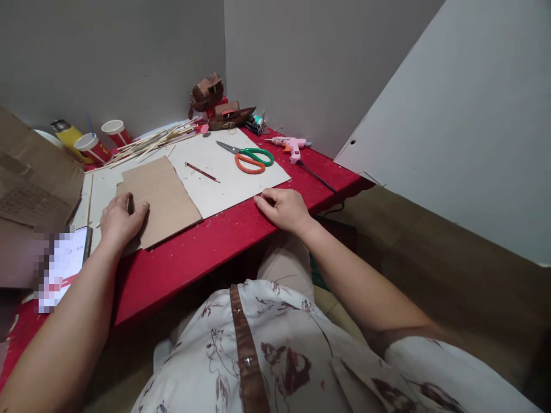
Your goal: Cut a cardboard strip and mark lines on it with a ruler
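Observation:
My left hand (123, 221) rests on the left part of a brown cardboard sheet (167, 201), thumb and forefinger apart. The cardboard lies flat on a white board (215, 198), near the front edge of the table. At the board's near right corner, my right hand (284, 209) lies loosely closed on the red tablecloth, with nothing visible in it. Between and beyond the hands are a pencil (202, 172) and scissors (249, 160) with one green and one orange handle, both on the white board.
A pink glue gun (295, 147) trails its cord off the table's right side. Thin wooden sticks (155, 140), red paper cups (116, 133), a yellow bottle (71, 137) and brown model boats (232, 116) stand at the back. A phone (64, 269) and cardboard box (38, 172) are left.

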Demonstrator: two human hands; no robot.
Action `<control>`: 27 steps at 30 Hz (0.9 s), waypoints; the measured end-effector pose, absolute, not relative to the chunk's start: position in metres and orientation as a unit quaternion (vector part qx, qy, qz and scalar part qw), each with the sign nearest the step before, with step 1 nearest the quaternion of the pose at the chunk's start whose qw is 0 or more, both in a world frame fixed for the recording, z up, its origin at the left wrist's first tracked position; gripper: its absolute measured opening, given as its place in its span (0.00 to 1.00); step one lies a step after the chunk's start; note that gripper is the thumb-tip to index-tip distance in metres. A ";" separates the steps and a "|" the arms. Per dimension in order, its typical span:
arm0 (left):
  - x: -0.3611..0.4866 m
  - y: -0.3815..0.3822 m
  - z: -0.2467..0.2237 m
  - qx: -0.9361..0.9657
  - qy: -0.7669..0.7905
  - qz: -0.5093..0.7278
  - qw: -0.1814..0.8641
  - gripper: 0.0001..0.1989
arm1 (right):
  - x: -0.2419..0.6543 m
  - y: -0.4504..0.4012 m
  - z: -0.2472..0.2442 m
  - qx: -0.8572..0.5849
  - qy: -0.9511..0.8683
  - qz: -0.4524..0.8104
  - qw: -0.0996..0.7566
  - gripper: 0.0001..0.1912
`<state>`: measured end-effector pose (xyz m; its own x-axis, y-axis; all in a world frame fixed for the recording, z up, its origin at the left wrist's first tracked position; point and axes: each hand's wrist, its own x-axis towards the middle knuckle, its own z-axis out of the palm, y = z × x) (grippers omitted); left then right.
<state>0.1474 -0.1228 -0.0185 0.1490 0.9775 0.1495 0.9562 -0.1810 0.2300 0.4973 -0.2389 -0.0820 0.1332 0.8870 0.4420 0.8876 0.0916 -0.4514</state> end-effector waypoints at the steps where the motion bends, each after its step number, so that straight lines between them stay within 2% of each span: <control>1: 0.148 -0.122 -0.019 0.754 0.643 0.132 0.036 0.40 | 0.497 -0.239 -0.082 -0.674 -0.657 -0.002 0.339 0.18; 7: 0.151 -0.113 -0.026 0.722 0.680 0.127 -0.001 0.30 | 0.496 -0.240 -0.080 -0.664 -0.658 -0.009 0.355 0.18; 27: 0.152 -0.107 -0.029 0.723 0.682 0.106 -0.017 0.31 | 0.498 -0.239 -0.084 -0.624 -0.650 0.036 0.433 0.17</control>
